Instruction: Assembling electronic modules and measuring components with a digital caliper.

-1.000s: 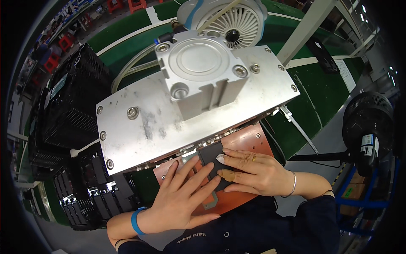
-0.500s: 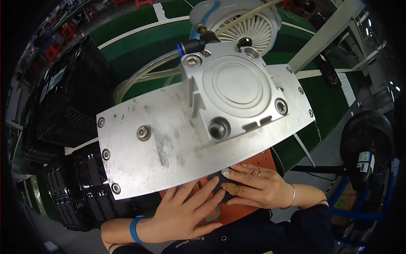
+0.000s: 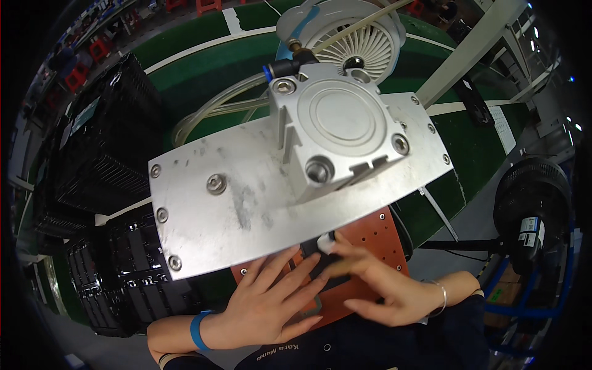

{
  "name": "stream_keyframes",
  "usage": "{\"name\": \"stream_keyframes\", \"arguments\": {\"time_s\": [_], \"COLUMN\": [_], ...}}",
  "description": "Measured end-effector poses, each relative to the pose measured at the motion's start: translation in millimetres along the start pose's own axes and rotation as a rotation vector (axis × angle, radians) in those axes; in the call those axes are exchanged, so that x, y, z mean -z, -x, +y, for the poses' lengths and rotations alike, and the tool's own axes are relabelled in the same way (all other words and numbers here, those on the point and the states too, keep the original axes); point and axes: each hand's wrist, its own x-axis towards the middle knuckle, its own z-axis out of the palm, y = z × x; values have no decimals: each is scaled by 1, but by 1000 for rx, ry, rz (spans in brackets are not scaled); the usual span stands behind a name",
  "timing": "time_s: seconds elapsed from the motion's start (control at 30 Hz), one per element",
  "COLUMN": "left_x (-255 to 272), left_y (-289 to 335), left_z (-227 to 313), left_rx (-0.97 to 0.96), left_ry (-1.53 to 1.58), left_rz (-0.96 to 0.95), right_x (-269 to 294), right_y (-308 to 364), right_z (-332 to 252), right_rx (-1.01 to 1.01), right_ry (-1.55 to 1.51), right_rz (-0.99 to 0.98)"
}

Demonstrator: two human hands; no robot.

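My left hand (image 3: pixel 274 302), fingers spread, lies over a dark flat piece (image 3: pixel 313 248) on an orange-red plate (image 3: pixel 370 231). Its fingertips press on the piece or its near edge. My right hand (image 3: pixel 385 290) hovers at the right side of the same piece. Its thumb stands apart from the fingers, and motion smears some of the fingers. A white cover (image 3: pixel 325 242) sits on one right fingertip, close to the piece. Above both hands juts a silver metal plate (image 3: pixel 246 209) with a square pneumatic cylinder (image 3: pixel 345 120); it hides the far part of the orange-red plate.
Black trays (image 3: pixel 102 129) are stacked on the left, with more trays holding dark pieces (image 3: pixel 132 265) nearer me. A white fan (image 3: pixel 364 46) stands behind the cylinder on the green bench (image 3: pixel 203 71). A black round device (image 3: pixel 533 197) is at the right.
My right hand has lifted and drawn back toward me and right, its thumb spreading from the fingers. The left hand stays almost in place. The view has shifted slightly.
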Motion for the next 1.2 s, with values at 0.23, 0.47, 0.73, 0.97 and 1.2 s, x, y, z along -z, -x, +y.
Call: {"name": "stream_keyframes", "arguments": {"time_s": [0.23,0.47,0.73,0.97,1.2], "left_x": [2,14,51,74,43], "left_y": [4,14,62,230,244], "left_z": [-2,0,14,-133,-180], "left_rx": [-99,158,619,841,953], "left_ry": [83,408,1326,379,-241], "left_rz": [243,371,377,1133,961], "right_x": [14,9,-59,-114,-189], "right_y": [-13,-5,-35,-142,-242], "right_z": [5,3,-31,-32,29], "right_rx": [-185,-189,0,880,1186], "right_ry": [-448,-331,-230,1078,1698], "right_rz": [272,319,112,-334,-241]}}
